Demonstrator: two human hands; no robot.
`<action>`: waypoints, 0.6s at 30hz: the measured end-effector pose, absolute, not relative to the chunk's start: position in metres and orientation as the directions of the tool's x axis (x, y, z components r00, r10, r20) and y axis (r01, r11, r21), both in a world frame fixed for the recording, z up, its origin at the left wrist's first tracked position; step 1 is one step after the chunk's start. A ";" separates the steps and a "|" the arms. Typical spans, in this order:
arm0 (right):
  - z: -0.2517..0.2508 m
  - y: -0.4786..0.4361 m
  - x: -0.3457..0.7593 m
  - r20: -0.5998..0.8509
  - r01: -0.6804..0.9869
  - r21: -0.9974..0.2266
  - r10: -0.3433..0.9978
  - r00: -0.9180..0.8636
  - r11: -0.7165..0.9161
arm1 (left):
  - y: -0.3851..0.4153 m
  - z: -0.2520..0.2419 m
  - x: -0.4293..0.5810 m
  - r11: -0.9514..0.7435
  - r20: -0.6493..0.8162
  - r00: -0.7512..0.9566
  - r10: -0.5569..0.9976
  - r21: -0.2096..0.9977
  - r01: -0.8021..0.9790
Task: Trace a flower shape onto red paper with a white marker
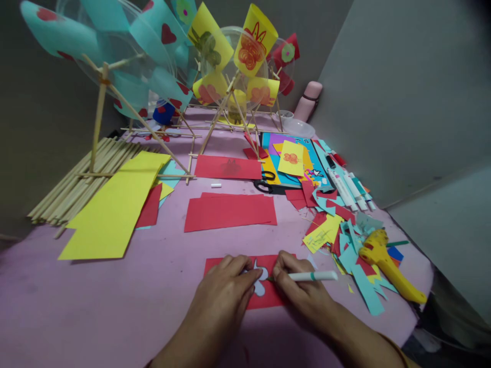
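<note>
Your left hand (227, 286), fingers together, rests on the pale cutout (260, 290) atop the red card (271, 297), long axis left-right; your right hand (301, 294), clamped on the pen (316, 276), sits just right, tip at the cutout's right edge.

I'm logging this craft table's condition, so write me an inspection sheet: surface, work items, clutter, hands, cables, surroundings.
Surface: pink tabletop, small dark specks.
Work items: red sheet with a pale cutout on it.
Clutter: paper scraps and yellow glue gun at right; stick bundle at left.
Left hand: presses the cutout onto the red sheet.
Right hand: holds a white marker, tip by the cutout's edge.
Cables: nothing clearly seen.
Surroundings: wheel models and pink flask behind; grey wall at right.
</note>
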State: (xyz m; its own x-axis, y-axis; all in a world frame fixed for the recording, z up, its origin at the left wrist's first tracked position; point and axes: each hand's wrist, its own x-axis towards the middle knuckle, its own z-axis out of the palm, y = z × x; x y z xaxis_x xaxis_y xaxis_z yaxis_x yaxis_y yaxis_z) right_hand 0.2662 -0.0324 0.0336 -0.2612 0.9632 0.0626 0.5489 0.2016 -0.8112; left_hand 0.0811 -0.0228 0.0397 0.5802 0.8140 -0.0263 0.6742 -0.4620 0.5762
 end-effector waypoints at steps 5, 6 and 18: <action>0.035 -0.031 0.265 0.021 0.526 -0.839 0.974 -0.224 0.139 | -0.022 0.041 0.081 -0.453 -0.048 0.580 0.813 0.574 0.682; 0.036 -0.031 0.265 0.013 0.525 -0.841 0.975 -0.220 0.130 | -0.022 0.041 0.081 -0.454 -0.049 0.581 0.812 0.572 0.683; 0.035 -0.032 0.266 -0.015 0.501 -0.862 0.983 -0.180 0.079 | -0.023 0.038 0.080 -0.460 -0.023 0.577 0.817 0.579 0.673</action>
